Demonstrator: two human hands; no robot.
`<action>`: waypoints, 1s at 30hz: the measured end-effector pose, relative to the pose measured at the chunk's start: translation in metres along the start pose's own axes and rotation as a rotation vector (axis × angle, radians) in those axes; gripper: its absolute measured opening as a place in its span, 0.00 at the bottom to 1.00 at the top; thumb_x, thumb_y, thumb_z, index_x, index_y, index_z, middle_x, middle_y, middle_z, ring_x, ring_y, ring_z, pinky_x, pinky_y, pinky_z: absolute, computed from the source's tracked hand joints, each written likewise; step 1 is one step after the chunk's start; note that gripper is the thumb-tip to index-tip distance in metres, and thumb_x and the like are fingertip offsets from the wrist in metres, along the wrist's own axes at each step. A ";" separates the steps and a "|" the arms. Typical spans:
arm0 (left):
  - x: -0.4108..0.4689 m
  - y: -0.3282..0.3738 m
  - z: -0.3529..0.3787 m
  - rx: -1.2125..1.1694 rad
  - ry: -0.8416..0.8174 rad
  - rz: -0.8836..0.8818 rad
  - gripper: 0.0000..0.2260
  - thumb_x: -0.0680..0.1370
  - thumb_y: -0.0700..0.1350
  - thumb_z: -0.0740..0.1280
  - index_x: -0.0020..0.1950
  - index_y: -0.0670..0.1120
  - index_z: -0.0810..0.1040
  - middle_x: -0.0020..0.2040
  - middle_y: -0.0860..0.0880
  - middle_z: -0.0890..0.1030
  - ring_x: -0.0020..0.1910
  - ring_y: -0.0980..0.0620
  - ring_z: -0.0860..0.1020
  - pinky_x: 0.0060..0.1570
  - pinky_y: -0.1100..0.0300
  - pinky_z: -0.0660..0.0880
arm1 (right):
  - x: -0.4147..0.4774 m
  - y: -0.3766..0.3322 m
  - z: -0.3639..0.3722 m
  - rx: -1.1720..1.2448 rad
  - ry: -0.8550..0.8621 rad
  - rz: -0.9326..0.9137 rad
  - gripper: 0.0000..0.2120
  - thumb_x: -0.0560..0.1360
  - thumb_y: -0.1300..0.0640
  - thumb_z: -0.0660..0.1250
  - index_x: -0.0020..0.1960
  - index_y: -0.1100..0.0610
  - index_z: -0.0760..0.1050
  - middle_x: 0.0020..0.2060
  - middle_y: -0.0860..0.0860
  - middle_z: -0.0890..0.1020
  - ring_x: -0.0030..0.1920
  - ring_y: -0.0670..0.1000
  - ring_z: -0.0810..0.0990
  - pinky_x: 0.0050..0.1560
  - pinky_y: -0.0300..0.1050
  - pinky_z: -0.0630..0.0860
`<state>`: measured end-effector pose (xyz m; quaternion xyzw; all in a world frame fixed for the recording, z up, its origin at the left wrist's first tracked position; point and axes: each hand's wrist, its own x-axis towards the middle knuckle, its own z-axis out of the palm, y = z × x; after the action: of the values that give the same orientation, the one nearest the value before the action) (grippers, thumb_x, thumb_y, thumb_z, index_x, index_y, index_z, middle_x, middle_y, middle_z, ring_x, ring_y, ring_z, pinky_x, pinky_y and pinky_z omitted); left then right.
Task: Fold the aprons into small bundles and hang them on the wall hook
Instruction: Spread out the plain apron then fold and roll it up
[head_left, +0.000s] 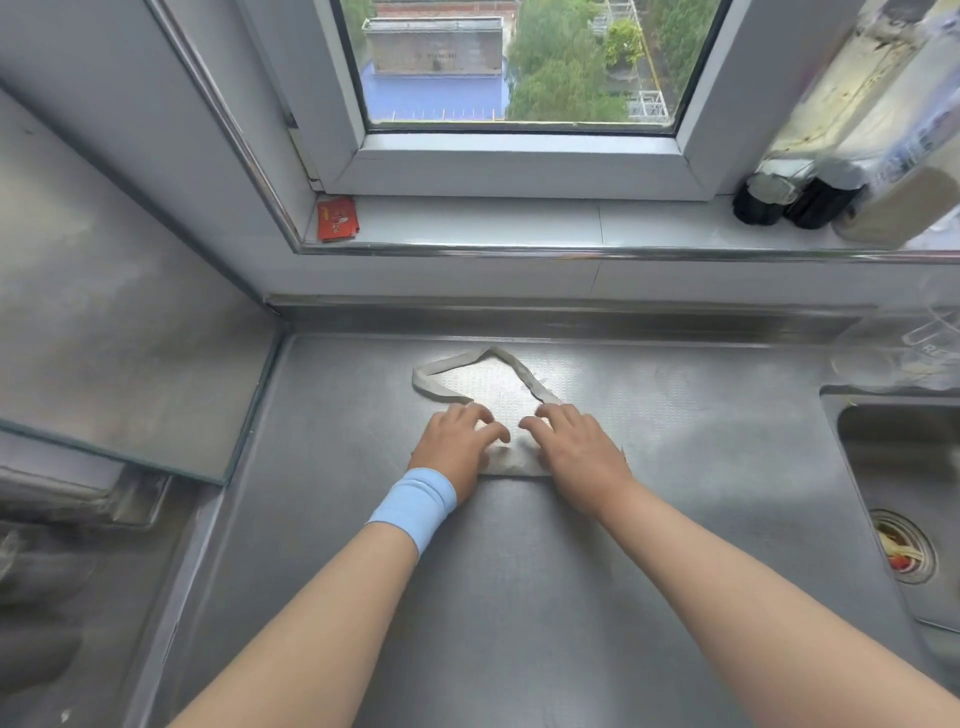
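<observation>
Stainless steel makes the whole countertop (519, 597) in the head view, the only view here. On it lies one apron (511, 462), of pale grey-beige cloth, already folded to a small flat bundle near the middle of the counter. Most of the bundle is hidden under the two hands. One strap (441, 366) of the same cloth comes out from the bundle and makes a loop on the steel toward the window (519, 62).

The left hand (457, 447) rests on the left part of the bundle, palm down, fingers spread and only a little bent, pressing the cloth and not gripping it. It has one light blue wristband (413, 506). The right hand (576, 447) lies on the right part in the same manner, pressing with nearly straight fingers. The fingertips of both hands are close to each other.

On the white sill (493, 221) there is one red packet (337, 218) in the left corner; it has print, but I cannot read it. At the right end of the sill two bottles show dark caps (758, 200), and their labels are too blurred to read. One clear container (904, 343) stands at the right edge; it has raised letters that are not legible. Below it is one sink (883, 467) with one drain strainer (901, 551), which holds some coloured food scraps. One glass panel (119, 312) stands at the left.
</observation>
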<state>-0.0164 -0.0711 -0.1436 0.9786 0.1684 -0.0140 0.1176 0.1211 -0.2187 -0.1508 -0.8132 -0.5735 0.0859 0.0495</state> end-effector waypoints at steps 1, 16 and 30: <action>0.002 0.005 0.001 0.012 0.024 0.074 0.18 0.73 0.38 0.58 0.55 0.53 0.80 0.57 0.51 0.77 0.56 0.45 0.76 0.57 0.52 0.71 | 0.000 -0.003 0.001 0.058 -0.003 -0.005 0.23 0.76 0.56 0.47 0.66 0.53 0.73 0.65 0.55 0.74 0.64 0.58 0.72 0.58 0.51 0.70; -0.013 0.000 0.020 0.028 -0.263 0.026 0.28 0.78 0.62 0.53 0.78 0.60 0.52 0.80 0.54 0.47 0.78 0.50 0.42 0.75 0.52 0.38 | -0.010 0.021 0.011 0.110 0.001 -0.150 0.09 0.76 0.52 0.64 0.53 0.56 0.73 0.62 0.57 0.72 0.61 0.59 0.72 0.60 0.54 0.73; -0.023 0.022 -0.082 -0.440 -0.326 -0.228 0.07 0.79 0.45 0.62 0.51 0.57 0.73 0.44 0.52 0.78 0.42 0.50 0.76 0.44 0.57 0.75 | -0.009 -0.017 -0.090 -0.104 -0.112 -0.186 0.18 0.78 0.43 0.62 0.63 0.52 0.68 0.55 0.49 0.78 0.53 0.54 0.77 0.52 0.49 0.68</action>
<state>-0.0315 -0.0797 -0.0569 0.8892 0.2552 -0.1473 0.3499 0.1199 -0.2198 -0.0590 -0.7520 -0.6519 0.0965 -0.0169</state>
